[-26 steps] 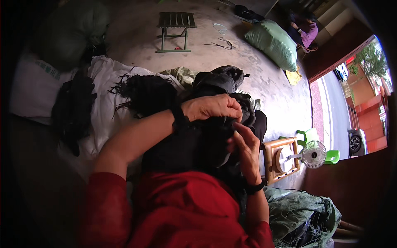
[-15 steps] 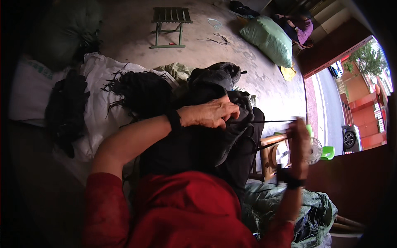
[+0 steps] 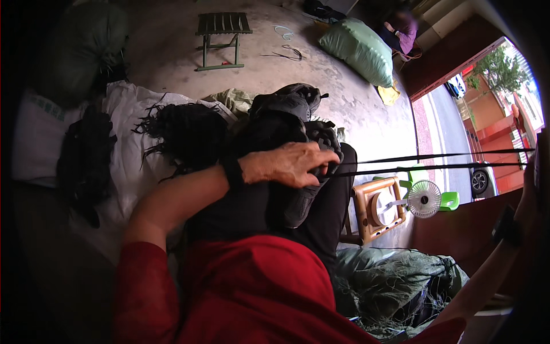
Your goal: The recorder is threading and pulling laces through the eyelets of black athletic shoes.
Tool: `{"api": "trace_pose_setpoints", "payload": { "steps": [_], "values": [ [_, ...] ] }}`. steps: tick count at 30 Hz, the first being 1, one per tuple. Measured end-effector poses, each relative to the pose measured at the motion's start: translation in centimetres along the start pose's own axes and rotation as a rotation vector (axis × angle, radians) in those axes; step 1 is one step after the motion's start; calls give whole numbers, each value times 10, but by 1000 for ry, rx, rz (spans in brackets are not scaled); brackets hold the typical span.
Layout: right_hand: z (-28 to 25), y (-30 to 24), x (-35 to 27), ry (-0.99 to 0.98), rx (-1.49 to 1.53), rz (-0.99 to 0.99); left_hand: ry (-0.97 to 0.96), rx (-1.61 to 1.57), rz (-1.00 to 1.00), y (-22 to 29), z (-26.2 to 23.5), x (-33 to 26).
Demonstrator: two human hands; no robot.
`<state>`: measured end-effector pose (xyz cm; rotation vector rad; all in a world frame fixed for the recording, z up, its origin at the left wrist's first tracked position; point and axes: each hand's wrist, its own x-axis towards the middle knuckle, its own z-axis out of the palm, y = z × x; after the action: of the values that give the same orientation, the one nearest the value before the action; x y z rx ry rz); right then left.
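Observation:
A dark grey and black shoe lies across my lap. My left hand presses on it with curled fingers, thumb and fingertips at the place where the black laces come out. Two strands run taut from there to the far right. At the right edge, in shade and partly cut off, my right hand is closed on their far ends. Another dark shoe sits just beyond my left hand. To its left a tangled bundle of black strands rests on white sheeting.
A bamboo stool with a small white fan stands at my right, above a green woven sack. Ahead are a folding stool, a stuffed pale green sack and a seated person. Black gloves lie left.
My right hand has swung far to the right, drawing out a much longer stretch of the laces. My left hand stays on the shoe. The whole view has shifted slightly.

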<state>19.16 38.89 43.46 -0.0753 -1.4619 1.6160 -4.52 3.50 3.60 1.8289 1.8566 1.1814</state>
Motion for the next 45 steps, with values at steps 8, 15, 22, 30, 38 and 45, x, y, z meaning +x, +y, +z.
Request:
{"api": "trace_pose_setpoints", "payload": {
  "steps": [8,15,22,30,38,45],
  "values": [
    [-97,176,-75,-130,-892,120,787,-1505,146,-24,-95,1],
    [10,332,-273,-330,-618,542,457,-209,-221,-54,-41,20],
    [93,335,-303,-403,-598,507,278,482,-144,-31,-4,21],
    [103,352,-302,-430,-1136,-41,197,397,-233,-32,-3,18],
    [118,356,-298,-560,-1520,6,92,389,-226,-34,-12,20],
    [111,359,-291,-579,-1144,32,-33,123,-289,-45,-24,27]
  ]
}}
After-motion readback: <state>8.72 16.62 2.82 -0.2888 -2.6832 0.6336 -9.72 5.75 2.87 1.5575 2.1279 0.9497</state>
